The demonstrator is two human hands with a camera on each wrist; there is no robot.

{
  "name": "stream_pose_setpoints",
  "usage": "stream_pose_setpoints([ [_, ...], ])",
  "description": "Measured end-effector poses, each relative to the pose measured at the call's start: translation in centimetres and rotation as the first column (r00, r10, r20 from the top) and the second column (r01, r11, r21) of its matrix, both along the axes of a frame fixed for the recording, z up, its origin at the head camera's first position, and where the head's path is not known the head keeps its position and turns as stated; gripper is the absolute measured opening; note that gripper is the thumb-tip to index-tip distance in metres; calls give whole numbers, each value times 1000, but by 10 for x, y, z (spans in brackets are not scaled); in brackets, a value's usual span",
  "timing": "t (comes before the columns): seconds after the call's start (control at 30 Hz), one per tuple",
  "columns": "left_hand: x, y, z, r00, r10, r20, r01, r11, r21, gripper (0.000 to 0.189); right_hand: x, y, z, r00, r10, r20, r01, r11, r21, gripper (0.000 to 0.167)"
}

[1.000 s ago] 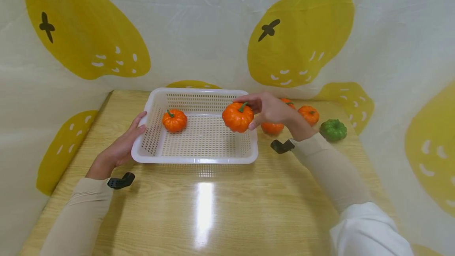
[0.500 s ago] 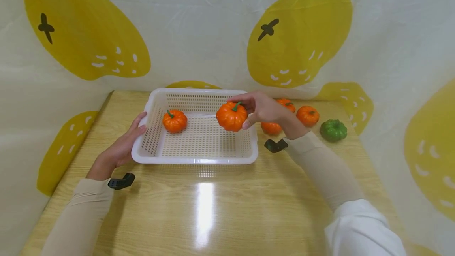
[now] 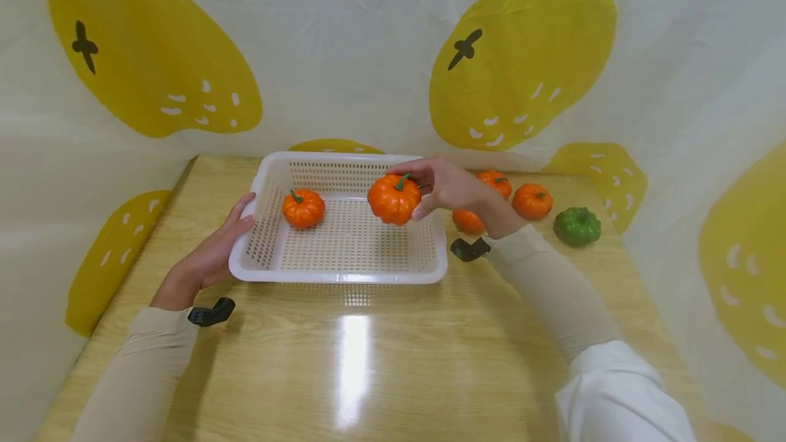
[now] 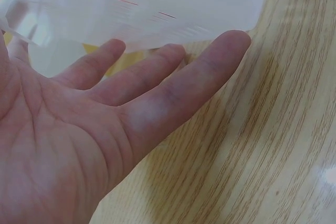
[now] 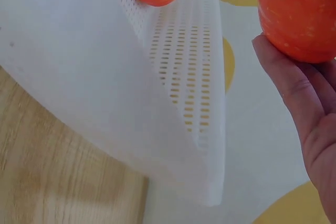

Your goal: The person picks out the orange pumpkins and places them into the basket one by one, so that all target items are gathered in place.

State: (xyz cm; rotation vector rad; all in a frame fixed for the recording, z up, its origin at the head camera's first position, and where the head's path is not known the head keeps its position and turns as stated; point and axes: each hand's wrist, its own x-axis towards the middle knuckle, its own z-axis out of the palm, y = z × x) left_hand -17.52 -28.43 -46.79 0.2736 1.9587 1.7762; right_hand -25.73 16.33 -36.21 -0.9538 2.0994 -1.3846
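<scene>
In the head view a white plastic basket (image 3: pixel 338 277) with slotted walls stands on the table. An orange toy pumpkin (image 3: pixel 303 209) with a green stem lies inside its left half. My left hand (image 3: pixel 211 251) is at the basket's left side; in the left wrist view its fingers (image 4: pixel 173 90) are fairly straight and touch the basket wall. Over the right part of the basket, my right hand (image 3: pixel 451 189) holds a second orange pumpkin (image 3: pixel 394 200) by its right side, between thumb and fingers. The right wrist view shows this pumpkin (image 5: pixel 299 19) above the fingers, partly cut off.
Right of the basket are several more pumpkins: an orange one (image 3: pixel 469 222) partly behind the right hand, another orange one (image 3: pixel 494 184), a third (image 3: pixel 532 201) and a green one (image 3: pixel 577 226). A lemon-patterned sheet (image 3: pixel 344 53) hangs behind the wooden table (image 3: pixel 276 367).
My right hand has carried the pumpkin a little to the left, further over the basket. The left hand and the basket stay where they were.
</scene>
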Motion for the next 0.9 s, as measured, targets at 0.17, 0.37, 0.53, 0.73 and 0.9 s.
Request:
stream_pose_setpoints([
  [0.17,-1,1,0,1000,-1,-7,1,1000,-1,59,-1,-5,-1,1000,-9,-21,10,1000,19,83],
  [0.37,0,1,1,1000,-3,0,3,1000,2,59,-4,-12,-4,1000,-13,-26,14,999,36,83],
  [0.53,0,0,0,1000,3,-1,-3,1000,1,58,-7,-16,-3,999,-17,-33,18,999,28,84],
  [0.73,0,0,-1,1000,3,11,-3,1000,3,59,-8,-20,-4,999,-36,-19,37,998,41,82],
  [0.9,0,0,-1,1000,7,9,-7,1000,0,58,-9,-24,-3,999,-45,-15,46,997,54,83],
])
